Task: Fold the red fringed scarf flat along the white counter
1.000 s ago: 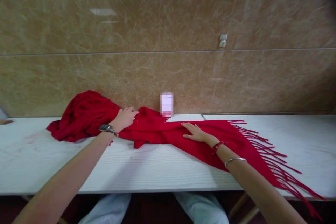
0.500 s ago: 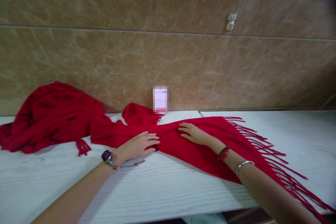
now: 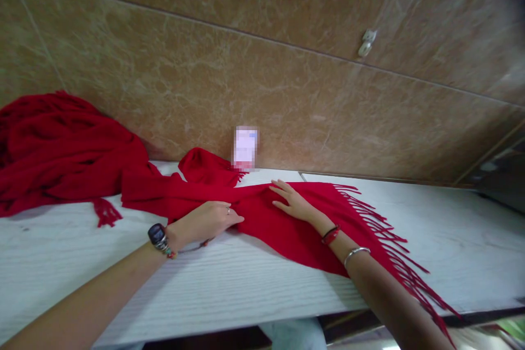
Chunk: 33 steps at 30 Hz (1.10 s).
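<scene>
A red fringed scarf (image 3: 295, 235) lies spread across the white tabletop, narrow and gathered at its middle and fanning out to tassels on the right. My left hand (image 3: 208, 222), with a ring and a watch at the wrist, is at the gathered middle; its fingers are bent and closed on the cloth, their tips partly hidden. Flat on the wider part, my right hand (image 3: 293, 203) rests with fingers spread, a red band and a silver bangle on that arm.
A heap of red cloth (image 3: 61, 158) with a tassel sits at the left against the brown marbled wall (image 3: 205, 76). A small blurred-out card or screen (image 3: 245, 147) leans on the wall behind a red fringed piece (image 3: 207, 168). The white table's (image 3: 213, 295) front edge runs below my arms.
My left hand's fingers have gone from stretched flat to bent in on the scarf. My right hand stays spread on the cloth. The view has tilted and shifted right.
</scene>
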Motion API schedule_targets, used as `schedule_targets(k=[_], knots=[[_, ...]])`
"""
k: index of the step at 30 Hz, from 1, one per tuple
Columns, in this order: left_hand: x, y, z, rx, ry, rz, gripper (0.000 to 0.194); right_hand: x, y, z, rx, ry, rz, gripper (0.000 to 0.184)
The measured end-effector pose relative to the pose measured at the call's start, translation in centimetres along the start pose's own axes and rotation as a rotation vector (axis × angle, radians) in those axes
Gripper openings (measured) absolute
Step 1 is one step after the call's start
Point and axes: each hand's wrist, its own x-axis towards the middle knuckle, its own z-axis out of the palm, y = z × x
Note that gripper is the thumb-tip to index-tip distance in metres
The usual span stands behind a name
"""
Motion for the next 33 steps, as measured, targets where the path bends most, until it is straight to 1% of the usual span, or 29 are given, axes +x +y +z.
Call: schedule_targets(k=[3,5,7,9,10,11,13,15,17,20,22,24,25,28,31,33], knots=[[-0.1,0.6,-0.9,-0.065,0.069,-0.088,0.028,0.0,-0.5,-0.3,0.092,0.032,0.032,0.041],[0.0,0.9,-1.3,-0.082,0.13,-0.116,0.029,0.2,-0.4,-0.3,0.089,0.109,0.081,0.035],[0.2,0.7,-1.1,-0.016,0.213,-0.156,0.031,0.4,-0.2,-0.1,0.06,0.199,0.098,0.031],[0.4,0.1,-0.6,0.103,0.299,-0.258,0.033,0.5,0.1,0.4,0.032,0.254,0.083,0.031],[0.4,-0.3,-0.2,0.156,0.32,-0.323,0.035,0.6,0.2,0.6,0.016,0.262,0.079,0.032],[0.4,-0.7,0.2,0.189,0.314,-0.383,0.037,0.6,0.3,0.8,0.001,0.253,0.076,0.033],[0.2,-1.2,0.6,0.194,0.243,-0.454,0.037,0.8,0.4,0.8,-0.025,0.174,0.059,0.032],[0.0,-1.5,0.5,0.158,0.177,-0.46,0.031,1.4,0.2,0.5,-0.053,0.052,0.053,0.029],[0.2,-1.6,-0.1,0.119,0.165,-0.446,0.028,2.6,-0.2,-0.1,-0.085,-0.025,0.073,0.026],[1.5,-2.2,-1.5,0.055,0.135,-0.434,0.029,5.2,-1.4,-0.6,-0.112,-0.015,0.112,0.026],[2.7,-2.8,-2.0,0.027,0.092,-0.442,0.029,6.6,-2.6,-0.1,-0.113,-0.015,0.112,0.027],[3.6,-3.3,-2.0,0.032,0.071,-0.478,0.019,7.3,-3.7,0.9,-0.119,-0.044,0.119,0.027],[3.8,-3.5,-1.7,0.039,0.063,-0.499,0.016,7.4,-4.3,1.4,-0.126,-0.059,0.131,0.026],[3.6,-3.2,-0.5,0.051,0.051,-0.555,0.015,6.7,-5.3,2.4,-0.153,-0.069,0.175,0.013],[3.1,-2.5,0.2,0.057,0.086,-0.576,0.009,5.8,-5.8,1.8,-0.158,-0.027,0.166,0.009],[2.8,-2.1,0.0,0.052,0.155,-0.566,0.011,5.4,-6.1,0.9,-0.086,0.057,0.112,0.012]])
